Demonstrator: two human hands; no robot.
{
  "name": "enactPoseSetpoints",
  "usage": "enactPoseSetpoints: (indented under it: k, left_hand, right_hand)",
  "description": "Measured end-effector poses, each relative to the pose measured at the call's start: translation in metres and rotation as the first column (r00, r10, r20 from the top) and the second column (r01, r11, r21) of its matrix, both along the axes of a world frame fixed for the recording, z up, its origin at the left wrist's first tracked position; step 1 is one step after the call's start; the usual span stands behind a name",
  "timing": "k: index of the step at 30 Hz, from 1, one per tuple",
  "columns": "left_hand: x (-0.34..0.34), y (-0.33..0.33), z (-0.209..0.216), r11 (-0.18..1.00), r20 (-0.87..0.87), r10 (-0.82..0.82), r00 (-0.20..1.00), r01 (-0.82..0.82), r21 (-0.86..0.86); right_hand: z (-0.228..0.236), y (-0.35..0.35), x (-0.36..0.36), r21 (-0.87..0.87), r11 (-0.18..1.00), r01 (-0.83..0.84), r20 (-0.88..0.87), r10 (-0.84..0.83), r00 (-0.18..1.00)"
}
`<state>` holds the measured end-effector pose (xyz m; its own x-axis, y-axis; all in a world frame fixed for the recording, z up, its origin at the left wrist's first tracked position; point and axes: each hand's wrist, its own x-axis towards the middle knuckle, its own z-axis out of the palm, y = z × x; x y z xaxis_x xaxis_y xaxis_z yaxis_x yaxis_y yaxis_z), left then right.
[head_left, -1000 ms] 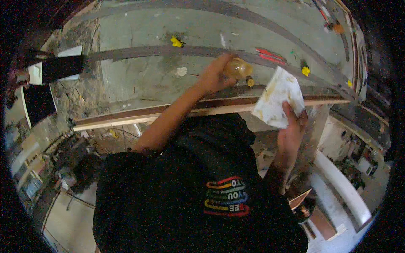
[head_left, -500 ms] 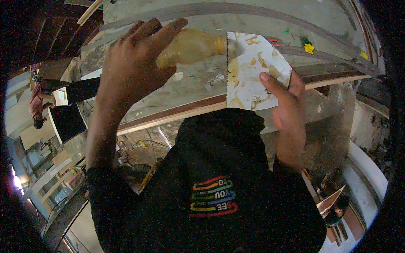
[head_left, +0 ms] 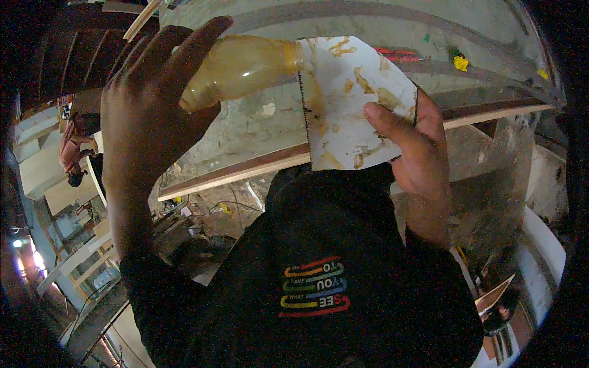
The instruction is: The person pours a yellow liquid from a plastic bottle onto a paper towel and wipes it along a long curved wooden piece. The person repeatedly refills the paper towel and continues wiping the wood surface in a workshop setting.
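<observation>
Amber, see-through plastic catches the light on the bottle (head_left: 245, 67), which is held sideways in the left hand (head_left: 144, 92) above the work surface (head_left: 368, 24), neck pointing right. The left fingers spread around its base end, gripping it, with the thumb along the lower side. The right hand (head_left: 423, 144) grips a white toothed sheet (head_left: 350, 116) (smeared with brownish patches), thumb flat on its face, other fingers tucked behind.

The step in hand seems to be bringing bottle and sheet together: the neck meets the toothed edge near its upper corner, though I cannot tell whether it touches or passes behind. Any move from here, I judge, calls for a steady sheet and a controlled wrist on the bottle.

Dull grey-green with darker bands, the surface has a wooden strip (head_left: 239, 177) along its near edge. Beyond the sheet lie a red object (head_left: 397, 55) and a yellow scrap (head_left: 460, 63). Farther left is a co-worker (head_left: 72, 153).
</observation>
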<state>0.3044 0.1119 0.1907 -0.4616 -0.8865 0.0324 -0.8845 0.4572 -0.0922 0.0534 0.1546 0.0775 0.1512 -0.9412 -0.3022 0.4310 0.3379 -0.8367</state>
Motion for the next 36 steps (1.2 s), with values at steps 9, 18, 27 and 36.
enactPoseSetpoints:
  k: [9, 18, 27, 36]
  left_hand:
    - [-0.007, -0.002, 0.013, 0.998, 0.090, -0.037, 0.995, 0.041, -0.042]
    - [-0.005, -0.003, 0.015, 0.991, 0.093, -0.087, 0.992, 0.096, -0.096]
    - [-0.017, -0.018, 0.038, 0.995, 0.332, -0.094, 0.939, 0.082, 0.049]
    - [-0.015, -0.021, 0.039, 0.988, 0.294, -0.135, 0.946, 0.150, -0.028]
  right_hand:
    - [-0.008, 0.002, -0.003, 0.011, 1.000, -0.007, 0.040, 0.006, 0.999]
    - [-0.010, 0.003, 0.002, -0.025, 1.000, -0.001, 0.033, 0.002, 0.999]
    - [-0.014, -0.002, 0.014, 0.054, 0.998, -0.043, 0.096, 0.038, 0.995]
    - [-0.015, -0.006, 0.024, 0.068, 0.997, -0.020, 0.134, 0.011, 0.991]
